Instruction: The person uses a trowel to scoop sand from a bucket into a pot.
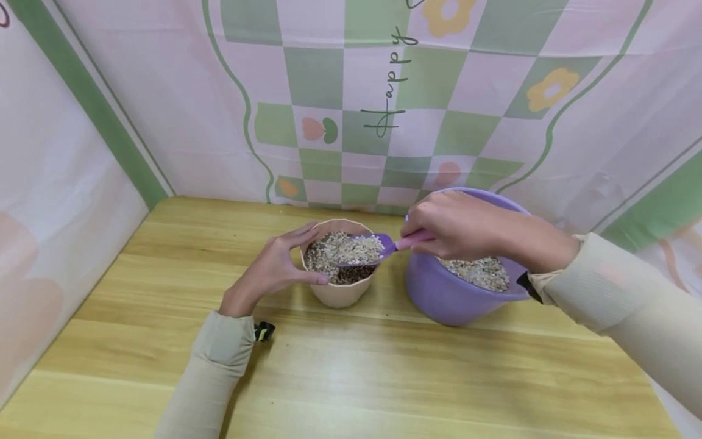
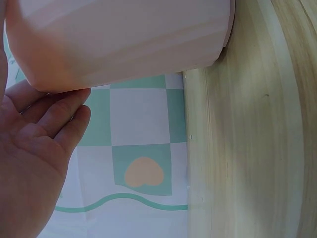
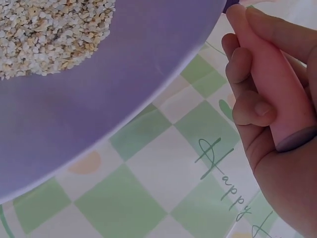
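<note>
A pale pink flowerpot point(image 1: 341, 296) stands on the table, with dark soil and pale gravel point(image 1: 327, 252) inside. My left hand point(image 1: 272, 263) holds its left side, the thumb at the near rim and the fingers around the far side. In the left wrist view those fingers point(image 2: 69, 111) touch the pot's wall point(image 2: 124, 44). My right hand point(image 1: 455, 222) grips the pink handle point(image 3: 277, 84) of a small purple trowel. The trowel's blade point(image 1: 386, 242), heaped with gravel, is over the pot. Below my right hand stands a purple bucket point(image 1: 446, 299) of the same gravel point(image 3: 49, 34).
The wooden table point(image 1: 340, 378) runs up to a printed cloth backdrop point(image 1: 373, 164) with green and white checks. Another cloth point(image 1: 66, 201) hangs along the left side. The bucket stands just right of the pot, a narrow gap between them.
</note>
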`<state>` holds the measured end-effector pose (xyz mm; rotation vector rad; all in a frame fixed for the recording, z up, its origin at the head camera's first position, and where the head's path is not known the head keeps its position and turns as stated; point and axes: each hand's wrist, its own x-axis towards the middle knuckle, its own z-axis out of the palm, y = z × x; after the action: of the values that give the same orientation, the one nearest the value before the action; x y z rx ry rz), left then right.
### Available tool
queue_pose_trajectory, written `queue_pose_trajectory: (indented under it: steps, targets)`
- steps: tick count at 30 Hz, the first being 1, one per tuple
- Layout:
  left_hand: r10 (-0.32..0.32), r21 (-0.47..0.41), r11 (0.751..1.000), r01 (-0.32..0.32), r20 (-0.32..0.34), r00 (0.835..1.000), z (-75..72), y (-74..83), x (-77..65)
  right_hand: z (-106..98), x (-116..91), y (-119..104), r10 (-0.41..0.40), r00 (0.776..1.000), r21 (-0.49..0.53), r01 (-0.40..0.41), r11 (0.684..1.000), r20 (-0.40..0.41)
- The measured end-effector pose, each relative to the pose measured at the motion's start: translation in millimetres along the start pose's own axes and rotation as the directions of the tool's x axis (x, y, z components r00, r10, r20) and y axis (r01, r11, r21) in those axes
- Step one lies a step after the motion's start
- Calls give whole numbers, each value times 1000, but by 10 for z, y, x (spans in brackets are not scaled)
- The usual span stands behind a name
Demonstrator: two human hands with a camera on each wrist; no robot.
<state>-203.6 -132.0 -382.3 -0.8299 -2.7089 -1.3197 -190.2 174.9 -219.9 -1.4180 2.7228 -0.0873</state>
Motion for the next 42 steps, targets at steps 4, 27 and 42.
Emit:
queue_pose_trajectory:
  steps: [4, 27, 42]
  targets:
    - [-4, 1, 1000, 4, 1, 1000, 1, -1, -5, -19, 7, -19, 3, 1000, -6, -3, 1000, 15]
    - [-22, -22, 1000, 22, 16, 1000, 2, 7, -2, -185, -56, -51, 15, 998, -34, -13, 999, 68]
    - [-28, -12, 1000, 29, 22, 999, -19, 21, -2, -294, -177, -2, -30, 999, -48, 28, 998, -40]
